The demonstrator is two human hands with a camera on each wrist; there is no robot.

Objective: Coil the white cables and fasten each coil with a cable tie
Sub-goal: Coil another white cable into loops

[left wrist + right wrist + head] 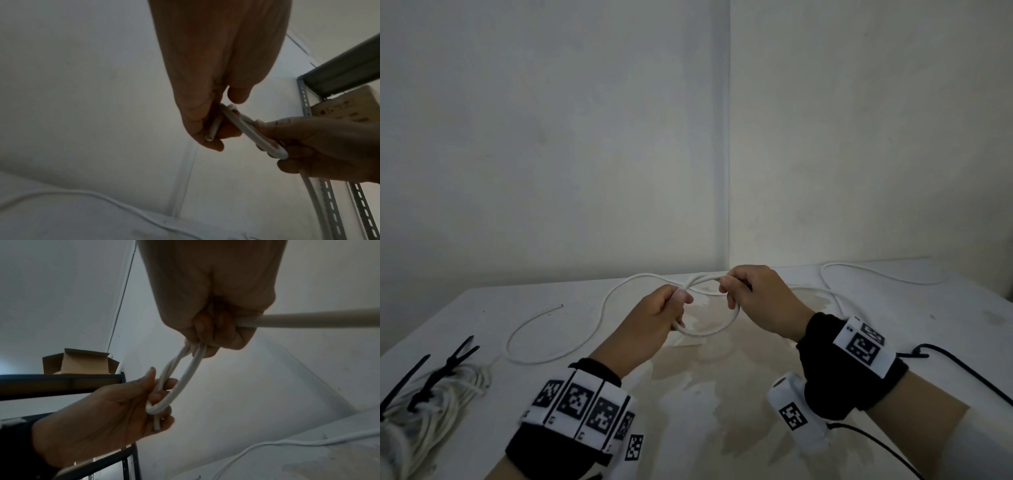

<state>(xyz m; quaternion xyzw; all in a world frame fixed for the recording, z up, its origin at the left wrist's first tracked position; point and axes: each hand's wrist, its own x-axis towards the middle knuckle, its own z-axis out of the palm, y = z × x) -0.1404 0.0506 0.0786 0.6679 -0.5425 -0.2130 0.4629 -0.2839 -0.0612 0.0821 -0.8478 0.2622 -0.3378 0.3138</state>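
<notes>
Above the middle of the white table both hands hold a small loop of white cable. My left hand pinches one side of the loop and the cable's cut end. My right hand grips the opposite side of the cable loop, fingers curled round the strands. The rest of this cable trails left in a wide curve and right across the table. A finished white coil with black cable ties lies at the near left.
Another thin white cable curves at the far right by the wall. Black cords run from my right wrist off the right edge. A stained patch marks the table's middle. A metal shelf with cardboard boxes stands nearby.
</notes>
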